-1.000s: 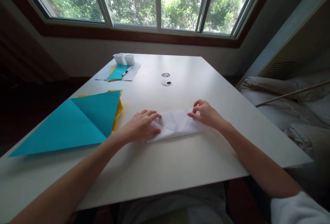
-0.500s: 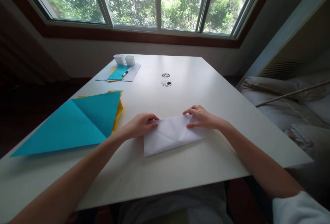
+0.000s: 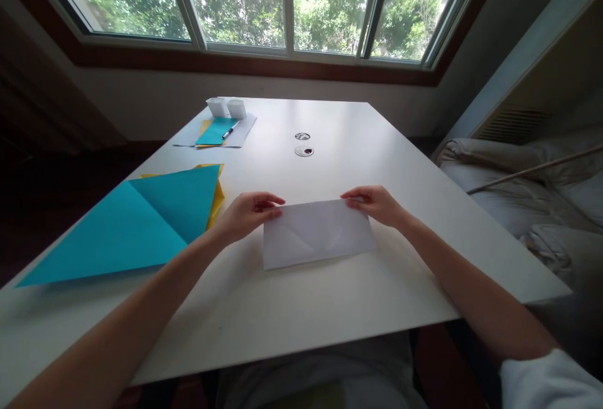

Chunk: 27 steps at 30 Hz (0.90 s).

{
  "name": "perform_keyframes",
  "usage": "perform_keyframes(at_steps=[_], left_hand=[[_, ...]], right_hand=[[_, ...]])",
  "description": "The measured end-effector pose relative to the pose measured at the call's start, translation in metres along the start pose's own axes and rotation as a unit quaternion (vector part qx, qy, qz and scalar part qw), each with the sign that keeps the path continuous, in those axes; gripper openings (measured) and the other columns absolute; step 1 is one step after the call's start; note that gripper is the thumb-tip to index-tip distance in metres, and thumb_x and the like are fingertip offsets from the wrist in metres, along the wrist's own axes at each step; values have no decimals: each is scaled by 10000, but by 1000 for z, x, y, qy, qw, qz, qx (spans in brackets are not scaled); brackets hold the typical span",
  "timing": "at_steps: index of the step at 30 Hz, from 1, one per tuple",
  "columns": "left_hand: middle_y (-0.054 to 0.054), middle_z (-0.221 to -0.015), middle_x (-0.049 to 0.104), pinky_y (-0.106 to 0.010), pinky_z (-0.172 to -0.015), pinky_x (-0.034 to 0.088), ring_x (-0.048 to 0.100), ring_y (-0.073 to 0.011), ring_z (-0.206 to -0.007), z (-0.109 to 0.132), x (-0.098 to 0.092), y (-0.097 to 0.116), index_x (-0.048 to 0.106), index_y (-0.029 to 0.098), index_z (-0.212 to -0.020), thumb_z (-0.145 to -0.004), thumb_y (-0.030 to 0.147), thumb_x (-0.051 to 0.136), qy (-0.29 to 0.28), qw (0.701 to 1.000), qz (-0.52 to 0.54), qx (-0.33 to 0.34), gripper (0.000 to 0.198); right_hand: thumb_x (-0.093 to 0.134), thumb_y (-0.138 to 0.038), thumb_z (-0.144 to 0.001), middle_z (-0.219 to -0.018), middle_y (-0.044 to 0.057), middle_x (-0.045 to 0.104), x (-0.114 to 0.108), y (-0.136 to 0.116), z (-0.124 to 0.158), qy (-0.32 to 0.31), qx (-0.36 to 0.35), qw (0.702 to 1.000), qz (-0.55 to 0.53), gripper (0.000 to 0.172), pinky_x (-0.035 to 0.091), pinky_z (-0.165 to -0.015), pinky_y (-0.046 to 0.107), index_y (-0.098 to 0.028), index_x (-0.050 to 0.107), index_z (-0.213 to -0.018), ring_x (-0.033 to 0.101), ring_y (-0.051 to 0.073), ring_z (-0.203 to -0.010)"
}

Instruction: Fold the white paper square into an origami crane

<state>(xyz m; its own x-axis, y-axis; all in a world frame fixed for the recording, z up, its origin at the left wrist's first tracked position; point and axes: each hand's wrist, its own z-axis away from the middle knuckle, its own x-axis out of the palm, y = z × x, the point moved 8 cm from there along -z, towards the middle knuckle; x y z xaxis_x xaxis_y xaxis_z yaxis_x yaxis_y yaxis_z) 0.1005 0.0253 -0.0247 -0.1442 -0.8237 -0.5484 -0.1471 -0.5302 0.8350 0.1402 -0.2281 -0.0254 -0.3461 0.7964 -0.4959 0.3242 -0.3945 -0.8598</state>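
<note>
A folded sheet of white paper (image 3: 316, 233) with faint diagonal creases is held by its far edge, tilted up from the table. My left hand (image 3: 252, 213) pinches its far left corner between thumb and fingers. At the far right corner, my right hand (image 3: 374, 203) grips the same edge in a like pinch. Whether the near edge touches the table cannot be made out. To the left of my left hand lies a large creased sheet of blue paper (image 3: 122, 220), and yellow paper (image 3: 215, 208) sticks out beneath it.
On the white table (image 3: 377, 308), two small white containers (image 3: 226, 108) stand at the far left. Near them a pen (image 3: 230, 130) lies on a small blue sheet (image 3: 214, 132). Two round inserts (image 3: 304, 151) sit mid-table. A window (image 3: 287, 7) is beyond.
The white paper has been lifted at its far edge and tilted up toward me. Both hands moved slightly away from me, and my right hand shifted from the paper's face to its edge.
</note>
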Motion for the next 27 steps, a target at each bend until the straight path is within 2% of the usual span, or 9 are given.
perform_keyframes(at_steps=[11,17,27], left_hand=[[-76,-929,688,-346,-752,531,630,-217,-835,0,-11,0,675,153,-971,-640,421,706,67,994,88,15,427],[-84,-948,686,-362,-778,532,628,-226,-859,1,-12,2,672,146,-986,-614,423,725,70,992,103,10,467],[-67,-894,698,-344,-765,534,630,-220,-838,2,-16,3,690,157,-932,-611,410,735,85,990,111,6,412]], right_hand=[[669,-405,-673,-926,63,684,-7,3,-2,9,-1,998,-59,368,501,-704,295,-171,686,-956,617,194,-832],[677,-407,-666,-915,60,683,-9,1,0,4,-5,998,-58,368,497,-697,289,-173,686,-951,613,188,-819],[675,-392,-676,-921,54,678,-9,0,0,2,-12,998,-60,348,498,-707,289,-181,681,-952,611,184,-821]])
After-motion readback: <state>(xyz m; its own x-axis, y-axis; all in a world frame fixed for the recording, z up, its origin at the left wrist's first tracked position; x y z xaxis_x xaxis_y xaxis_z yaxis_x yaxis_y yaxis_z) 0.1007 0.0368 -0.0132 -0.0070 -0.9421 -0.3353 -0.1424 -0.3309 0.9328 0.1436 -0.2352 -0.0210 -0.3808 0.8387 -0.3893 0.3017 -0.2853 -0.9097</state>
